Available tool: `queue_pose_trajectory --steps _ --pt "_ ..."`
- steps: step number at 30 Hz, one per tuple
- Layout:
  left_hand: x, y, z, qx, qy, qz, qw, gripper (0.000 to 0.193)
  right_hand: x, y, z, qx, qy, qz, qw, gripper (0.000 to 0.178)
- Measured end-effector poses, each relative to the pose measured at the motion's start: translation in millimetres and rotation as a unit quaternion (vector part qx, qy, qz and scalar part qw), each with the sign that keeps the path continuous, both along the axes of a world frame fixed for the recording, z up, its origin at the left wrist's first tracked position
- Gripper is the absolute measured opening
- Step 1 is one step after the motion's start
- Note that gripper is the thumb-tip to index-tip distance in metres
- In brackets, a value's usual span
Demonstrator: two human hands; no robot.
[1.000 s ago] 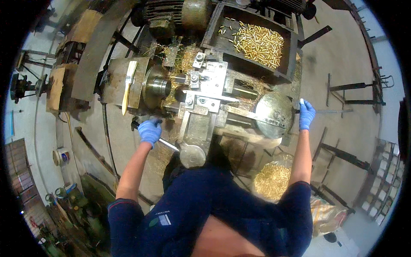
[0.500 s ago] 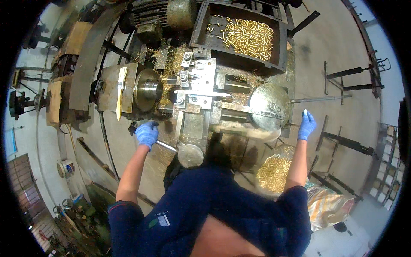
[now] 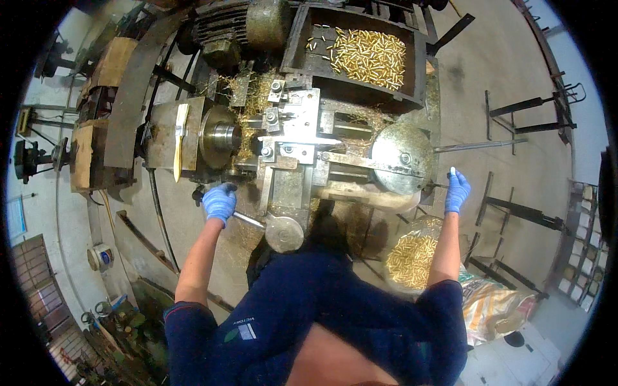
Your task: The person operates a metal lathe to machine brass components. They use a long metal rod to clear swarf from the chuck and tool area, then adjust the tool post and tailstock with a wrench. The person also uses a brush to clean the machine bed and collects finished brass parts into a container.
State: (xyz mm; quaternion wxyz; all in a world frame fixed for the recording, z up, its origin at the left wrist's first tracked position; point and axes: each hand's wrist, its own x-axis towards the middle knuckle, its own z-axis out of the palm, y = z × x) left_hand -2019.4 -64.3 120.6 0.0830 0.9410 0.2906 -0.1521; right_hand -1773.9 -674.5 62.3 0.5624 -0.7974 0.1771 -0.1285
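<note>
My left hand [image 3: 219, 203], in a blue glove with dark fingertips, is closed around a metal lever [image 3: 248, 220] that runs to a round disc [image 3: 284, 233] at the front of a small lathe-like machine. My right hand [image 3: 458, 193], gloved likewise, is raised beside the machine's right end with its fingers drawn together. A pale tip shows at its top; whether that is a fingertip or a small piece I cannot tell. Near it are a large round metal plate [image 3: 402, 159] and a long thin rod [image 3: 479, 146]. The chuck [image 3: 220, 136] faces the tool block [image 3: 299, 122].
A dark metal tray [image 3: 360, 95] of small brass pieces [image 3: 370, 58] stands behind the machine. By my right forearm is a bag of brass pieces [image 3: 411, 260]. A brush [image 3: 179, 143] lies on the headstock [image 3: 158, 132]. Motor [image 3: 232, 29] at the back; metal frames [image 3: 524, 215] at right.
The whole view has shifted slightly to the left. Both hands keep about the same places by the machine.
</note>
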Motion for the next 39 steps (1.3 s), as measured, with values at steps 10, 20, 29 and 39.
queue_pose_trajectory --steps 10,20,29,39 --pt "-1 1 -2 0.006 -0.005 -0.006 1.000 0.022 -3 3 -5 0.008 0.066 0.022 0.998 0.018" --pt "-3 3 -6 0.012 0.003 -0.004 1.000 0.021 -11 5 -10 -0.001 0.075 0.049 0.996 0.017" --pt "-3 4 -8 -0.004 -0.005 0.012 1.000 0.022 -13 -3 -24 0.010 0.078 0.048 0.996 0.017" --pt "-1 0 -2 0.000 -0.010 0.008 1.000 0.023 -19 1 -8 -0.038 0.102 0.029 0.994 0.020"
